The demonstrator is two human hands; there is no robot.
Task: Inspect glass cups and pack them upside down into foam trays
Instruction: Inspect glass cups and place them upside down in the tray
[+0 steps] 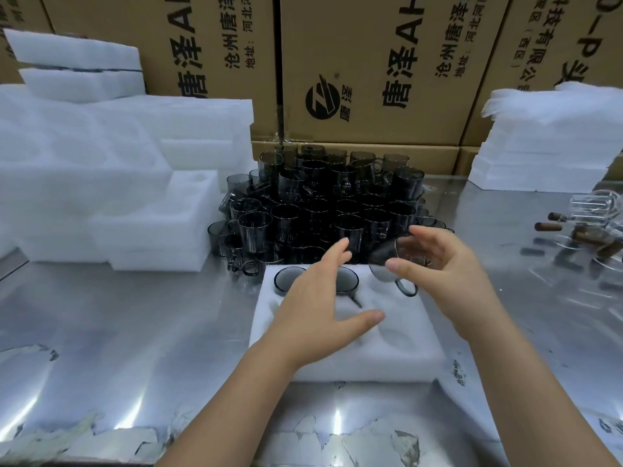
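Note:
A white foam tray [387, 345] lies on the steel table in front of me. Two dark smoked-glass cups sit upside down in its back row: one [286, 279] at the left, another [347, 281] partly hidden behind my left hand. My right hand [448, 264] holds a third smoked-glass cup [391, 264] tilted above the tray's back right pocket, thumb and fingers round it, its handle hanging low. My left hand [320, 298] hovers over the tray with fingers straight and spread, holding nothing. A stacked pile of dark cups [323, 203] stands just behind the tray.
Stacks of white foam trays [111, 183] fill the left side, and foam sheets [546, 139] are piled at the back right. Clear glass pieces with brown handles [586, 227] lie at the far right. Cardboard boxes [371, 69] form a wall behind the table.

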